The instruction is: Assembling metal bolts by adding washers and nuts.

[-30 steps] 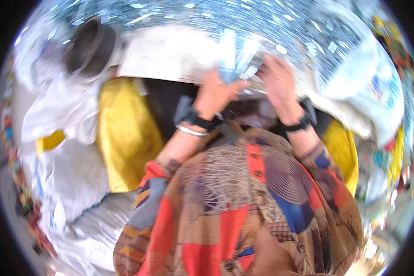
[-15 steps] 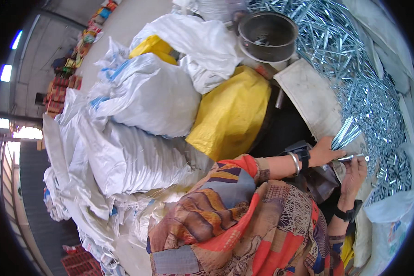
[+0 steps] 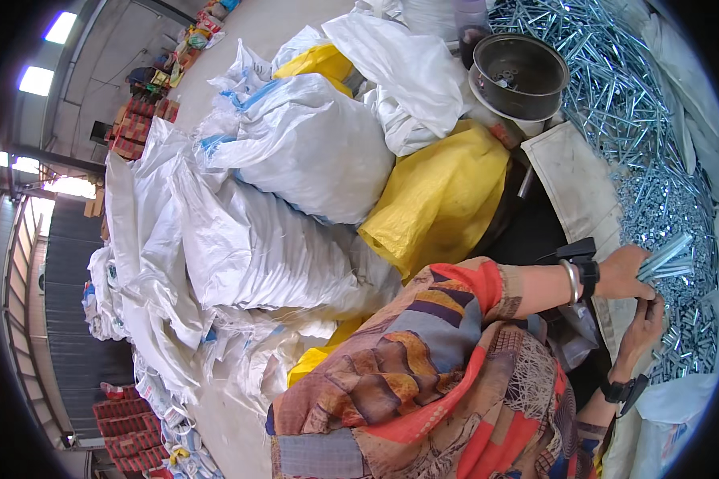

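Observation:
My left hand (image 3: 621, 272), with a bangle and a black wrist strap behind it, is closed around a bundle of long silvery bolts (image 3: 668, 259). The bolts fan out past the fingers, over a heap of small shiny metal parts (image 3: 663, 209). Just below it, my right hand (image 3: 641, 329) has its fingers bent together, their tips close to the left hand's fingers. Whatever lies between those right fingertips is too hidden to make out. Short metal sleeves (image 3: 679, 351) lie beside the right hand.
Long loose bolts (image 3: 615, 72) are heaped at the far right. A dark metal pot (image 3: 527, 104) with a few rings inside stands near a pale cloth flap (image 3: 571, 172). Yellow sacking (image 3: 439, 195) and bulging white sacks (image 3: 311, 152) lie to the left.
Both hands now appear farther right, with the bolt bundle over the small parts. The single bolt with a washer at my right fingers no longer shows. The whole view has shifted.

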A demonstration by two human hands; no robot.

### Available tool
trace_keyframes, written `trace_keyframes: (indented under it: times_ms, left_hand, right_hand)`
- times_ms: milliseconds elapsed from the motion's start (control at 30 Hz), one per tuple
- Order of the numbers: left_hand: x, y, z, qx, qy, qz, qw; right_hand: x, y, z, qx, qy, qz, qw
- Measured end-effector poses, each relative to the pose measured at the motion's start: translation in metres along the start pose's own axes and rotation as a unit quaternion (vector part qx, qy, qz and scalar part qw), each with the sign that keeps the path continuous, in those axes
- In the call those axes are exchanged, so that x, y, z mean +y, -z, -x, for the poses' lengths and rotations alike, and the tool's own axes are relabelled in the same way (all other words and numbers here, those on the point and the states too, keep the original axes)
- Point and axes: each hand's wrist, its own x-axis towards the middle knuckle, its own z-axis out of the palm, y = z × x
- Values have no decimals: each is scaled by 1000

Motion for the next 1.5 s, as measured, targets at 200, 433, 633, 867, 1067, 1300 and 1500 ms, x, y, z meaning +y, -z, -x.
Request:
trace_keyframes:
  times_ms: [200,433,633,867,1067,1300,1500]
  left_hand:
    - [2,-13,-8,-28,-58,-105,992]
    - [-1,-20,-11,25,-93,-138,986]
    - [-6,-17,-16,29,-92,-156,983]
    - [-6,-26,-15,35,-115,-188,975]
    - [-5,-20,-11,5,-79,-160,984]
    - [7,-2,-22,-60,35,-92,993]
    - [-1,7,-25,-25,-30,-96,995]
  right_hand:
    - [5,0,-3,-2,35,29,999]
    - [28,-12,-3,42,28,135,990]
    - [28,-23,-16,46,32,204,977]
    - [74,-32,-9,47,29,-64,996]
    - [2,-18,10,121,-72,-178,974]
    - [6,-31,-1,165,-66,-88,980]
    - [-10,-36,-9,108,-30,-134,985]
